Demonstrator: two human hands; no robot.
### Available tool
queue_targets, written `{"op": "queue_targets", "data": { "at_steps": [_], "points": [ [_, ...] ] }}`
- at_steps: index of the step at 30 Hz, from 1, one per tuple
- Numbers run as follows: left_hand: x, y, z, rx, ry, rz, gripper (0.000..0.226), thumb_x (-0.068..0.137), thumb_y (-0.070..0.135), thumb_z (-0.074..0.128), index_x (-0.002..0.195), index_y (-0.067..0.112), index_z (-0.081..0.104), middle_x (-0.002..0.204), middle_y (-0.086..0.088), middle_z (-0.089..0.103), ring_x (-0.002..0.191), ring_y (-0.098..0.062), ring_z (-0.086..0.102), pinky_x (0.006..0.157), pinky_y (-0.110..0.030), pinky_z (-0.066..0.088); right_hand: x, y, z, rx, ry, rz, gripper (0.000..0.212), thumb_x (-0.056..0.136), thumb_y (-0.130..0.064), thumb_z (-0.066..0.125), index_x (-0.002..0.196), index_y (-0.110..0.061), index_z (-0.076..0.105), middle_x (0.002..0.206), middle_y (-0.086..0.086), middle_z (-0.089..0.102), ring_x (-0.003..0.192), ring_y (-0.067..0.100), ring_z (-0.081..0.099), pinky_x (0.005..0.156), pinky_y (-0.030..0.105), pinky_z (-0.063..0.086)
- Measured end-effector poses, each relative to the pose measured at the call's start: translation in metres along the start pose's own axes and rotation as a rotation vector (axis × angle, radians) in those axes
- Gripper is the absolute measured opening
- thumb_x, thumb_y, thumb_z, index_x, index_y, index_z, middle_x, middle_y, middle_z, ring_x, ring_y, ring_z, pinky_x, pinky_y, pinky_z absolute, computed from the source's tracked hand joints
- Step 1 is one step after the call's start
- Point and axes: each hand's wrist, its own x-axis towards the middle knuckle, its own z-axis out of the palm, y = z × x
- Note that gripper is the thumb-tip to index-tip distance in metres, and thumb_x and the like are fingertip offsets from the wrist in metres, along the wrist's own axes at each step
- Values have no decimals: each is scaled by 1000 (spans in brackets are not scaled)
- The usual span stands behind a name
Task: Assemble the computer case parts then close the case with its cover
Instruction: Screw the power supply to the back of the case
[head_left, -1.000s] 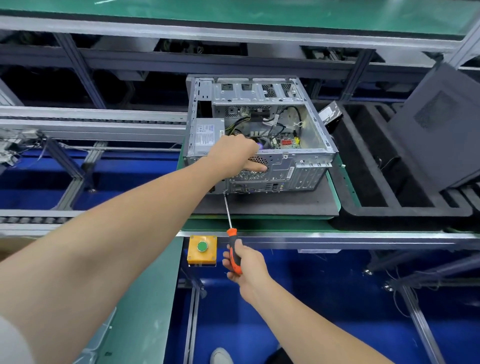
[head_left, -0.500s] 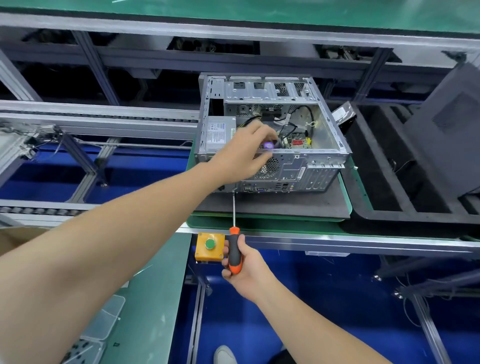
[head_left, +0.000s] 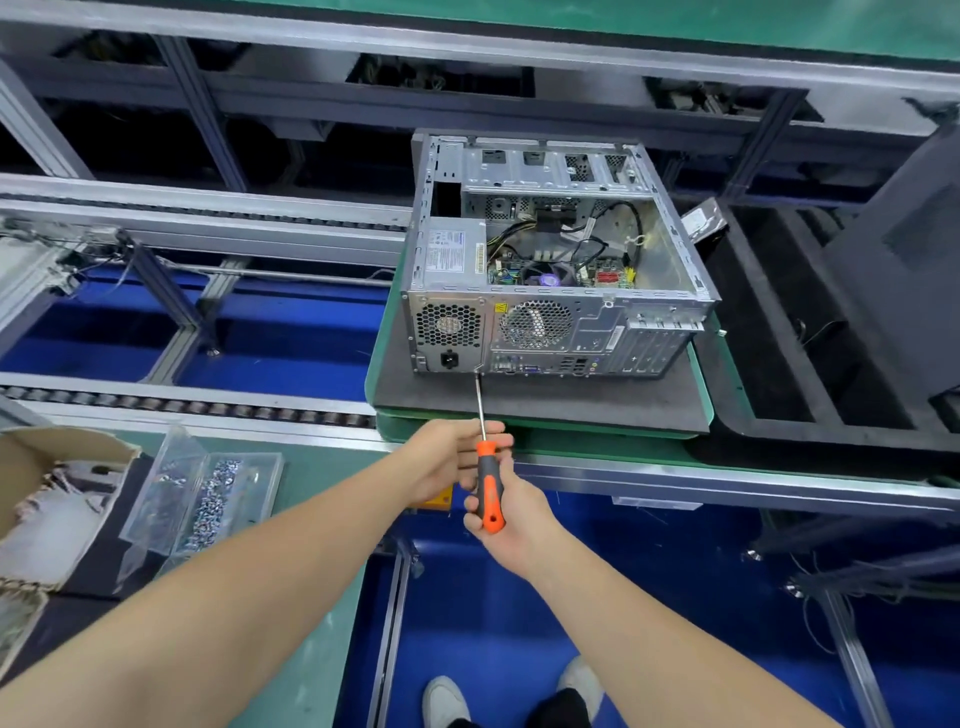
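A green pallet (head_left: 701, 379) carries a dark mat (head_left: 545, 400) (computer case (head_left: 545, 332) atop).

1. Cardboard box (head_left: 21, 467): open, at the left edge of the green bench (head_left: 322, 467).
2. Clear bins (head_left: 208, 499): just right of it, holding small metal pieces.
3. Roller rail (head_left: 182, 408): behind the bench.
4. Black tray (head_left: 831, 439): far right, long compartments.
5. Blue floor (head_left: 675, 597): below.

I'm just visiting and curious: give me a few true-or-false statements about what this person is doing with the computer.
1. The right hand grips the screwdriver by its handle. True.
2. The cover sits on the computer case. False: the case is open, its insides showing.
3. The left hand reaches inside the case. False: it holds the screwdriver's shaft.
4. The screwdriver's tip meets the case's back panel. True.
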Motion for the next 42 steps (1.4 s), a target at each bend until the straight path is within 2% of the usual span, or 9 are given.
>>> {"op": "queue_targets", "data": {
  "at_steps": [9, 15, 19, 23, 26, 29, 33, 37, 42],
  "points": [
    [6, -3, 13, -261, 94, 30, 15, 104, 8, 56, 115, 1, 64, 89, -11, 76, 97, -29, 73, 88, -45, 58, 5, 16, 11, -665, 317, -471, 38, 93, -53, 68, 100, -19, 54, 92, 5, 68, 76, 23, 67, 72, 48, 63],
    [1, -3, 9, -113, 202, 12, 21, 99, 26, 67, 108, 7, 73, 90, -3, 79, 60, -18, 67, 40, -24, 42, 1, 12, 10, -157, 129, -232, 36, 99, -40, 69, 98, -3, 72, 79, 9, 73, 58, 19, 61, 48, 30, 48],
    [-7, 3, 12, 17, 269, -12, 27, 94, 32, 73, 99, 5, 77, 99, -10, 77, 53, -20, 48, 42, -26, 37, 2, 10, 4, -132, 10, -126, 45, 103, -48, 59, 107, -6, 75, 81, 8, 71, 58, 18, 61, 49, 30, 48],
    [-31, 54, 17, 812, 200, 133, 37, 100, 43, 63, 98, 9, 76, 93, -7, 79, 70, -18, 75, 61, -30, 60, 3, 9, 8, -387, 114, -281, 44, 101, -58, 56, 111, -17, 66, 91, 6, 69, 61, 16, 55, 48, 29, 44],
    [-50, 116, 31, 1269, 206, 691, 30, 94, 48, 62, 76, 26, 73, 66, 17, 72, 65, 3, 68, 63, -20, 51, 3, 10, 9, -587, 245, -451, 38, 96, -58, 63, 103, -22, 55, 93, 3, 66, 68, 17, 54, 57, 33, 44],
    [-49, 167, 58, 1427, 353, 1246, 27, 90, 61, 57, 96, 37, 67, 88, 22, 69, 88, 4, 60, 80, -22, 48, 2, 14, 8, -759, 364, -623, 34, 101, -53, 56, 94, -20, 49, 84, 0, 65, 70, 15, 58, 59, 34, 48],
    [-14, 183, 63, 2024, 203, 903, 53, 94, 76, 39, 103, 26, 55, 93, 9, 64, 105, -20, 63, 122, -50, 18, 8, 21, 8, -965, 484, -789, 37, 106, -52, 46, 90, -19, 49, 77, -2, 64, 67, 16, 59, 54, 34, 44],
    [4, 179, 58, 1950, 221, 966, 51, 99, 70, 35, 74, 26, 38, 58, 10, 51, 59, -9, 49, 121, -52, 17, 13, 18, 7, -518, 186, -551, 40, 106, -47, 53, 88, -13, 65, 70, 0, 63, 58, 15, 51, 47, 30, 36],
    [6, 179, 58, 1944, 217, 955, 52, 97, 72, 31, 70, 28, 34, 58, 8, 53, 58, -6, 47, 121, -51, 17, 8, 7, -1, -3, -194, -97, 41, 104, -48, 57, 106, -10, 72, 76, 5, 62, 55, 14, 51, 39, 23, 34]
  ]
}}
